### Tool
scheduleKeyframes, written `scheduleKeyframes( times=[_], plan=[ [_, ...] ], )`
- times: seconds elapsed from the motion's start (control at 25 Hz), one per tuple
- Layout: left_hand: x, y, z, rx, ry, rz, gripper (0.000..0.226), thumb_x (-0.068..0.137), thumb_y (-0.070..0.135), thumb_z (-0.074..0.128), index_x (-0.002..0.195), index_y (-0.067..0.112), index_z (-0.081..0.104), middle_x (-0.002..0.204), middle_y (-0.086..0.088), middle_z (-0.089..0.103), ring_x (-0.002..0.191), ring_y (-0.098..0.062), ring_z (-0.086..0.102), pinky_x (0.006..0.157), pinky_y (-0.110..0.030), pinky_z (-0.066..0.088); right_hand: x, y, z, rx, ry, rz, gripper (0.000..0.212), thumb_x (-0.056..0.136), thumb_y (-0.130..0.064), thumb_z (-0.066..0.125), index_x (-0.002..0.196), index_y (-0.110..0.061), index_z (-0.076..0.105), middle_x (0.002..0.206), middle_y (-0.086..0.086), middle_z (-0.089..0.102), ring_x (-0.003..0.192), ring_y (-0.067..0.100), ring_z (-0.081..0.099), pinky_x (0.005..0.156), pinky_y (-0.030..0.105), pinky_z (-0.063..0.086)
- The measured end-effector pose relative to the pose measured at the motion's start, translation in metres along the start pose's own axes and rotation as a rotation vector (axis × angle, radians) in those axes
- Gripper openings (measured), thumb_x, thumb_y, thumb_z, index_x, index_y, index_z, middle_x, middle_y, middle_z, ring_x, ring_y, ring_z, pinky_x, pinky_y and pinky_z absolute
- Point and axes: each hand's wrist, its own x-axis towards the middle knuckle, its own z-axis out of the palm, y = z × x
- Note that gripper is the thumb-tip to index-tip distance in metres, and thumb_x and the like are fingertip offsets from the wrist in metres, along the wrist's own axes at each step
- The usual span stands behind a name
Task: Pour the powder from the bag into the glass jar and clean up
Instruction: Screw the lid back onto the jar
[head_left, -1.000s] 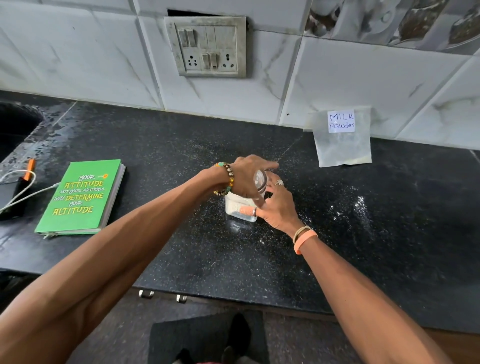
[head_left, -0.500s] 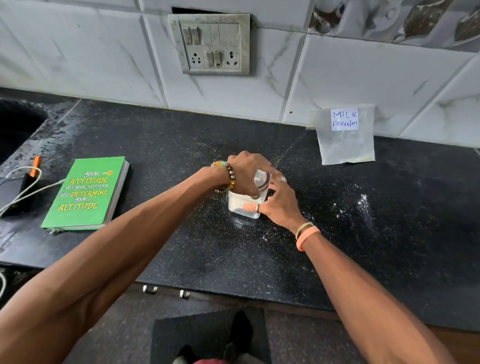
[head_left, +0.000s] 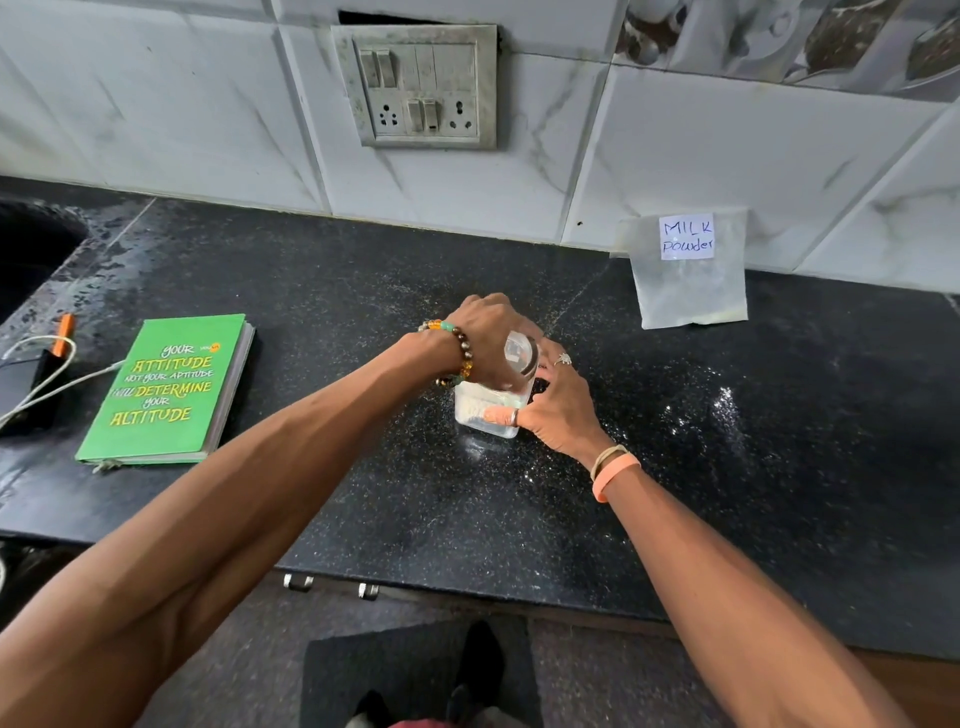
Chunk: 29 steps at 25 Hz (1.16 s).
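Black speckled stone forms the counter (head_left: 363, 519), and below its near edge lie a dark floor mat (head_left: 415, 675) and the toes of the person's shoes. Two bare forearms reach forward over the counter to its middle, where a glass jar (head_left: 488, 413) stands upright on the stone with white powder filling its lower part. The left hand (head_left: 485, 338), a beaded bracelet at its wrist, is cupped over the top of the jar with its fingers closed around the clear lid (head_left: 521, 353). The right hand (head_left: 558, 410), with an orange band at the wrist and a ring on one finger, is clamped on the jar's side, the thumb pressed flat across the near face of the glass. A thin scatter of spilled powder (head_left: 719, 410) dusts the stone to the right of the jar, well apart from it. To the left, near the counter's edge, lies a green book (head_left: 166, 389) with yellow lettering, and just beyond it a white cable (head_left: 47, 379) runs to a dark device beside an orange-tipped object. Farther back on the right, the flattened plastic bag (head_left: 685, 291), labelled "MILK powder", leans against the white marble-patterned wall tiles (head_left: 208, 130). A switch panel (head_left: 421, 88) with sockets is set into the wall above the jar.
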Motion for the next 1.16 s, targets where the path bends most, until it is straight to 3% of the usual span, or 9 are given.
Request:
scheduleKeyframes(
  times=[0.12,0.2,0.32,0.4,0.56,0.68,0.84,1.04,1.16],
  plan=[
    [-0.009,0.000,-0.013,-0.222,-0.129,-0.080,0.069,0.086,0.013,0.069,0.146,0.010,0.034,0.152,-0.021,0.032,0.142,-0.034,0.030,0.107,-0.029,0.025,0.001,-0.002,-0.001,0.001,-0.008,-0.005,0.094,0.054,-0.020,0.099,0.135,-0.016,0.051,0.119,-0.013,0.060,0.109,0.004,0.058,0.094,0.019,0.047],
    [-0.009,-0.019,0.002,-0.333,-0.053,-0.072,0.105,0.071,0.022,0.084,0.152,0.013,0.018,0.158,-0.013,0.021,0.144,-0.031,0.026,0.112,-0.032,0.027,-0.001,0.000,0.000,0.048,-0.020,-0.003,0.100,0.055,-0.022,0.098,0.140,-0.022,0.044,0.124,-0.017,0.059,0.112,0.001,0.053,0.092,0.011,0.044],
    [-0.018,-0.058,0.052,-0.517,-0.008,-0.078,0.137,0.043,0.032,0.095,0.153,0.023,0.014,0.152,-0.001,0.037,0.136,-0.020,0.040,0.112,-0.038,0.037,-0.012,0.006,0.008,0.116,-0.037,0.013,0.111,0.049,-0.034,0.100,0.140,-0.035,0.037,0.127,-0.029,0.050,0.115,-0.004,0.053,0.093,0.010,0.045],
    [-0.027,-0.080,0.093,-0.651,-0.040,-0.186,0.136,0.040,0.031,0.095,0.152,0.033,0.017,0.148,0.007,0.045,0.131,-0.020,0.048,0.104,-0.038,0.046,-0.016,0.016,0.014,0.141,-0.005,0.039,0.118,0.052,-0.031,0.099,0.148,-0.038,0.030,0.141,-0.019,0.046,0.122,0.005,0.054,0.098,0.026,0.051],
    [-0.018,-0.088,0.130,-0.834,0.098,-0.179,0.116,0.052,0.040,0.090,0.148,0.042,0.025,0.131,0.010,0.062,0.113,-0.014,0.063,0.091,-0.042,0.056,-0.012,0.023,0.020,0.172,0.027,0.063,0.113,0.062,-0.024,0.096,0.147,-0.048,0.026,0.145,-0.021,0.044,0.122,0.007,0.056,0.086,0.026,0.056],
    [0.000,-0.080,0.118,-0.773,0.150,-0.109,0.107,0.063,0.040,0.087,0.150,0.033,0.027,0.133,0.007,0.061,0.107,-0.007,0.064,0.092,-0.025,0.051,-0.003,0.024,0.017,0.206,0.062,0.065,0.109,0.056,-0.025,0.100,0.144,-0.042,0.037,0.136,-0.033,0.046,0.118,0.001,0.058,0.083,0.028,0.060],
    [0.036,-0.074,0.090,-0.756,0.244,-0.047,0.097,0.067,0.028,0.087,0.148,0.023,0.034,0.126,0.009,0.060,0.104,-0.005,0.060,0.082,-0.005,0.046,0.045,0.024,-0.006,0.237,0.071,0.068,0.113,0.051,-0.028,0.102,0.145,-0.037,0.041,0.143,-0.016,0.050,0.120,0.001,0.058,0.085,0.026,0.059],
    [0.125,-0.087,0.061,-0.730,0.255,-0.112,0.099,0.065,0.020,0.087,0.147,0.028,0.032,0.126,-0.006,0.065,0.103,-0.022,0.066,0.088,-0.041,0.057,0.137,0.029,-0.037,0.264,0.021,0.116,0.106,0.053,-0.014,0.099,0.140,-0.033,0.042,0.141,-0.003,0.056,0.120,0.011,0.060,0.089,0.025,0.055],
    [0.169,-0.097,0.058,-0.679,0.217,-0.163,0.102,0.065,0.022,0.087,0.149,0.030,0.028,0.131,-0.006,0.062,0.109,-0.025,0.063,0.095,-0.045,0.053,0.179,0.044,-0.045,0.272,-0.021,0.148,0.107,0.056,-0.003,0.097,0.143,-0.026,0.040,0.141,0.002,0.057,0.120,0.018,0.062,0.090,0.034,0.058]
  ],
)
